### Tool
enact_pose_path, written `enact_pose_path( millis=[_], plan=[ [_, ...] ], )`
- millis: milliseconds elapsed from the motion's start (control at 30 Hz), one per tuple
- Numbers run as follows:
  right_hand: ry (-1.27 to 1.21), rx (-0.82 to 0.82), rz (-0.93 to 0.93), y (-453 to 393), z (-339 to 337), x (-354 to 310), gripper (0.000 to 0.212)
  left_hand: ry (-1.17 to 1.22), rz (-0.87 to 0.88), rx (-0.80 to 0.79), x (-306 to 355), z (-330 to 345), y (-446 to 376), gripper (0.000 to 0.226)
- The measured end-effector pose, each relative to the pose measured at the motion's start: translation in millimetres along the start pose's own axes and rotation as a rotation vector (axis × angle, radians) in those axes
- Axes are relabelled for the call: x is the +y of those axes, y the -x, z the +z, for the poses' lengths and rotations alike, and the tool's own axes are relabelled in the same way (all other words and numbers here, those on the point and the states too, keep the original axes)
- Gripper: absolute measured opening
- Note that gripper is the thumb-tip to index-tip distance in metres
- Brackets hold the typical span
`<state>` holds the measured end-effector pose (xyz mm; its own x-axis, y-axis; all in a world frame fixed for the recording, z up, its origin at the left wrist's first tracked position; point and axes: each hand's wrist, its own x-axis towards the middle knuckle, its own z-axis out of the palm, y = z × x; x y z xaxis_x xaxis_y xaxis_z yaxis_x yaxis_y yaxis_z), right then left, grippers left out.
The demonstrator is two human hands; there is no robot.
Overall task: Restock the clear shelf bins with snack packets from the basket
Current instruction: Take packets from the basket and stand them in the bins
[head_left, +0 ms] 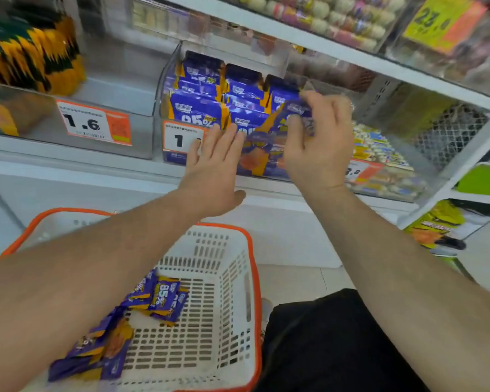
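A clear shelf bin holds rows of upright purple-and-yellow snack packets. My right hand is shut on one purple snack packet, held at the bin's front right. My left hand is flat and open, fingers spread against the bin's front wall beside its price tag. Below, a white basket with an orange rim holds several more purple packets, partly hidden by my left forearm.
A neighbouring clear bin at left holds yellow-and-green packets and a 1.6 price tag. Another bin with mixed sweets is at right. A white shelf runs overhead. My dark-clothed knee is right of the basket.
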<state>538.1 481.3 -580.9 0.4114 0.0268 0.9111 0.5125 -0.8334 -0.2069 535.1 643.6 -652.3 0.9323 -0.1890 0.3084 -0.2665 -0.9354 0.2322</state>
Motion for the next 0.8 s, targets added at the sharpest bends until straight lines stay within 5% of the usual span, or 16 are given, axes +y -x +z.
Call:
enact_pose_path(
  millis=[100, 267, 567, 800],
  plan=[
    [0.034, 0.136, 0.030, -21.2, -2.0, 20.7, 0.034, -0.158, 0.020, -0.036, -4.8, 9.4, -8.4, 0.108],
    [0.181, -0.008, 0.171, -41.1, 17.0, 52.3, 0.043, -0.145, 0.014, 0.032, -2.0, 15.2, -12.3, 0.094],
    [0.511, -0.867, 0.368, -48.9, 60.5, 67.8, 0.028, -0.113, 0.018, -0.006, 1.4, 5.0, -10.8, 0.060],
    [0.260, -1.048, 0.698, -51.4, 77.6, 67.6, 0.034, -0.123, 0.007, -0.008, -0.3, 7.9, -11.4, 0.049]
  ],
)
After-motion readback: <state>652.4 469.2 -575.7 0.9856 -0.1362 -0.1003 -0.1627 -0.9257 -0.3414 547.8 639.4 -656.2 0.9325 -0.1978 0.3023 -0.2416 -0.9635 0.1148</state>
